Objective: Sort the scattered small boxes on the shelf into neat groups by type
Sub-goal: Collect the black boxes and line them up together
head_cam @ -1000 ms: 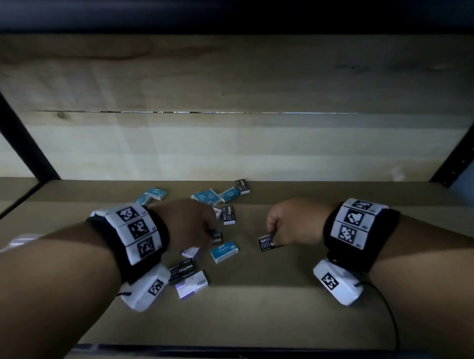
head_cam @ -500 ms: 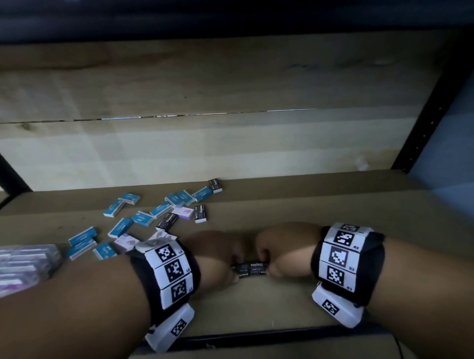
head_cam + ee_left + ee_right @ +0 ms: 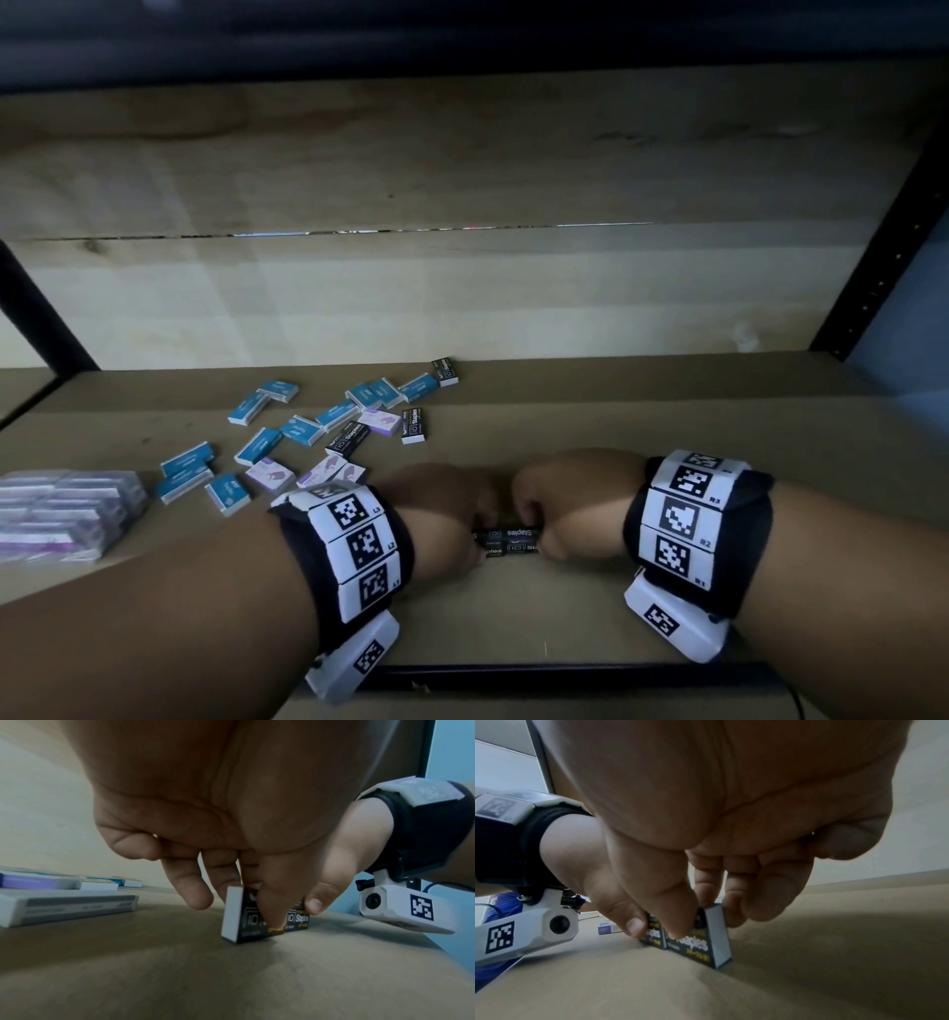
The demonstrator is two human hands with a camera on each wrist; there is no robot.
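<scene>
Two black staples boxes (image 3: 507, 540) stand on edge, end to end, on the brown shelf (image 3: 513, 616) near its front middle. My left hand (image 3: 477, 529) pinches the left black box (image 3: 246, 923) between thumb and fingers. My right hand (image 3: 534, 524) pinches the right black box (image 3: 695, 943) the same way, and the two hands almost touch. More boxes lie scattered to the back left: several blue boxes (image 3: 257, 446), purple-and-white boxes (image 3: 269, 474) and other black boxes (image 3: 348, 438). The far faces of the held boxes are hidden by my fingers.
A wrapped block of purple boxes (image 3: 61, 514) sits at the shelf's left edge. Black shelf posts (image 3: 873, 267) stand at both back corners before a pale wooden back wall (image 3: 462, 298). Bare brown shelf extends to the right of my hands.
Both hands came from the scattered pile to the shelf's front middle, each with a black box, and brought the boxes together. Over the last half second they have hardly moved.
</scene>
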